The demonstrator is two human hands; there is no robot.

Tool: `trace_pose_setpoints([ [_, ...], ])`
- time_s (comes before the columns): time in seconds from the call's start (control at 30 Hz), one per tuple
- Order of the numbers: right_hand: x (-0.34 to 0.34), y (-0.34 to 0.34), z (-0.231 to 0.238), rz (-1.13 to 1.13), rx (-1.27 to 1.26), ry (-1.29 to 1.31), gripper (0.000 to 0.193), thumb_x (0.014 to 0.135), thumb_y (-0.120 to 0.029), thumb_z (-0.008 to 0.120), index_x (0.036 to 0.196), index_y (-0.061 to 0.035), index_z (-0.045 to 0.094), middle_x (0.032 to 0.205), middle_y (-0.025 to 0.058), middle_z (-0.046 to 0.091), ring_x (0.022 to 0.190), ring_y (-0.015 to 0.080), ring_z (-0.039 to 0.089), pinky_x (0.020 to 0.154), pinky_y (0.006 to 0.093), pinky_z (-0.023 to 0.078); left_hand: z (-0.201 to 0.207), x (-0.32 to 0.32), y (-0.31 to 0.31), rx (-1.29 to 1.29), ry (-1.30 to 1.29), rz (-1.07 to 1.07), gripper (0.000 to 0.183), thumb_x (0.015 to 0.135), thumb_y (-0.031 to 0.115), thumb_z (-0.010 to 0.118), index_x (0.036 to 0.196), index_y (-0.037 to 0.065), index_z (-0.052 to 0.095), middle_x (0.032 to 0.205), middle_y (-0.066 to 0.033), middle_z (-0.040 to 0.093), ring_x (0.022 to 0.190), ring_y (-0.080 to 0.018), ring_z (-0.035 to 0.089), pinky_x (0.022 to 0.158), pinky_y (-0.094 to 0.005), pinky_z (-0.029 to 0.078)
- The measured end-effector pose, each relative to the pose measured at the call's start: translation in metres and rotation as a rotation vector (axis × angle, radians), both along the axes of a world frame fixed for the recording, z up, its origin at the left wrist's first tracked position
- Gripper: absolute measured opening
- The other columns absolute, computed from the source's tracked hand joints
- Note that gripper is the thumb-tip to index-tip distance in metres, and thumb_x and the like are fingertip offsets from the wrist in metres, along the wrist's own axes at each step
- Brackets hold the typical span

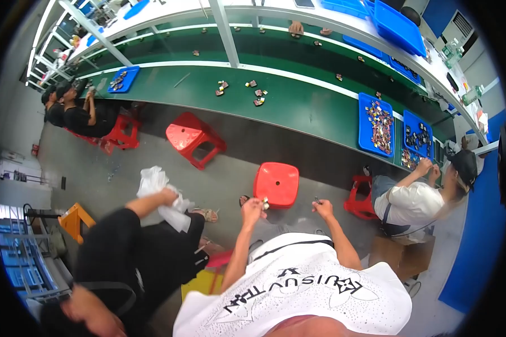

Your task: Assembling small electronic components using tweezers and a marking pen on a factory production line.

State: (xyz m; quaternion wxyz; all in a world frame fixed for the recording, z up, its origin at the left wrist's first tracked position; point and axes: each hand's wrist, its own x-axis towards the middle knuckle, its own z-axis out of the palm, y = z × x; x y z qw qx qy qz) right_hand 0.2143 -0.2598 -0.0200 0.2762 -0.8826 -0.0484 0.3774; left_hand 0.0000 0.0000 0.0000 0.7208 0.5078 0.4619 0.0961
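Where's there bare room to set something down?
The green bench is free between the middle parts and the tray of colourful pieces. The red stool beyond your left hand, which holds a small part, looks bare on top. The bench's right end is crowded with that tray, a second tray and loose pieces.

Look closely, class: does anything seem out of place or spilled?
Pale scraps lie on the floor near a red stool at left, looking like dropped litter. Small parts also sit loose on the green bench rather than in a blue tray, though that may be deliberate.
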Motion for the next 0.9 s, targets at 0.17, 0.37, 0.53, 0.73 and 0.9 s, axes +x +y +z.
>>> trace_pose_setpoints([
  [0.17,0.069,0.05,0.03,-0.348,0.208,-0.119,0.023,0.091,-0.028,0.071,0.092,-0.0065,0.077,0.071,0.0022,0.073,0.069,0.0097,0.063,0.069,0.0291,0.048,0.066,0.153,0.102,0.203,0.078,-0.206,0.011,0.095,0.002,0.058,0.099,-0.005,0.066,0.072,-0.0093,0.07,0.05,-0.0173,0.067,0.044,-0.0301,0.054],
  [0.37,0.187,0.128,0.08,-0.482,0.45,-0.178,0.023,0.096,-0.024,0.068,0.099,-0.0022,0.074,0.071,0.0002,0.07,0.068,0.0059,0.058,0.064,0.0241,0.042,0.061,0.354,0.164,0.42,0.022,-0.352,0.008,0.096,0.002,0.059,0.098,-0.004,0.065,0.075,-0.0117,0.069,0.048,-0.017,0.064,0.042,-0.0316,0.051],
  [0.53,0.301,0.192,0.069,-0.409,0.691,-0.181,0.022,0.101,-0.017,0.062,0.101,0.0029,0.072,0.07,-0.0012,0.063,0.07,0.0049,0.054,0.067,0.0213,0.04,0.0,0.485,0.188,0.666,-0.214,-0.197,0.008,0.096,0.001,0.061,0.101,-0.001,0.066,0.09,-0.0087,0.057,0.051,-0.0146,0.059,0.04,-0.0276,0.048],
  [0.73,0.343,0.213,0.035,-0.269,0.538,-0.287,0.015,0.097,-0.013,0.068,0.096,0.0012,0.072,0.069,0.0026,0.065,0.063,0.0073,0.055,0.059,0.0255,0.043,-0.021,0.519,0.189,0.986,-0.161,-0.203,0.011,0.096,0.006,0.062,0.103,0.0,0.067,0.092,-0.0153,0.059,0.07,-0.0295,0.064,0.064,-0.0378,0.052],
  [0.9,0.355,0.222,-0.003,0.01,0.573,-0.72,0.005,0.088,-0.002,0.072,0.093,-0.0001,0.072,0.073,0.0109,0.068,0.059,0.0155,0.062,0.054,0.0277,0.048,-0.012,0.513,0.184,1.075,-0.229,-0.22,0.016,0.094,0.004,0.062,0.109,0.002,0.068,0.105,-0.0155,0.062,0.076,-0.0312,0.068,0.064,-0.0391,0.055],
])
